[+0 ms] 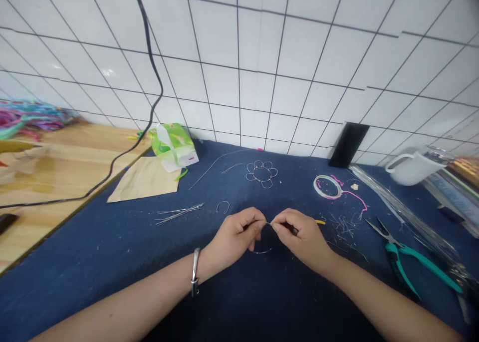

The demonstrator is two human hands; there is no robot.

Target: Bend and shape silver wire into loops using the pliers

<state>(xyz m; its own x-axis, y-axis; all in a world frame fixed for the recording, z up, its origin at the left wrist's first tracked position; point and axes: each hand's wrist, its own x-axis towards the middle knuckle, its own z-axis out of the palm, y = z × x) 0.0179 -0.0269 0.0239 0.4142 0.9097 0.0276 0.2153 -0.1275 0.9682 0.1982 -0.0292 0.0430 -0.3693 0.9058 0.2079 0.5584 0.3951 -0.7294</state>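
Observation:
My left hand (237,232) and my right hand (305,238) are close together above the dark blue table cover (239,302). Both pinch a short piece of thin wire (268,223), which shows in the narrow gap between the fingertips. Something dark shows under my right fingers, and a yellow tip (320,222) sticks out behind that hand; I cannot make out whether it is held. A curved wire (263,252) shows just below my left fingers. Beyond the hands lies a flower-shaped wire frame (262,173) with looped petals. A bent wire hook (223,207) is left of it.
Several straight wires (179,213) lie left. At right are teal-handled pliers (404,252), wire scraps (342,227), a white ring (327,187) with pink strands, a wire bundle (404,202) and a white mug (415,167). A green tissue pack (174,145) stands by the tiled wall (258,90).

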